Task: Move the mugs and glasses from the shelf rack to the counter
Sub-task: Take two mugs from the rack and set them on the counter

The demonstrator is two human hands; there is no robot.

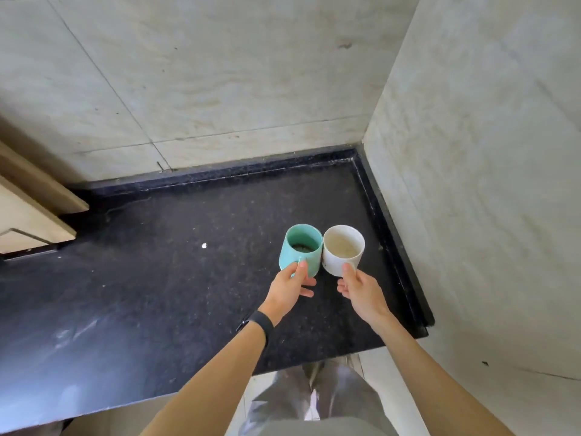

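Two mugs are held side by side over the black speckled stone tabletop (157,262), toward its far right corner where the pale marbled walls meet. The left hand (290,286) is closed on the glossy turquoise ceramic mug (300,251), thumb on the near side by the handle and fingers curled beneath. The right hand (356,286) grips the white round ceramic mug (342,250) the same way, thumb pressed on its near wall. The two mugs touch at their rims or nearly so; whether their bases rest on the tabletop or hang just above it cannot be told.

Both look like stiff glazed ceramic: moderately heavy for their size, smooth and somewhat slippery, and likely to chip if knocked together or set down hard on stone. A hold through the handle or around the body seems safest, with a gap left between the two.

The turquoise mug shows a dark patch at its bottom, perhaps residue. The white mug's inside looks stained beige, with no clear liquid.
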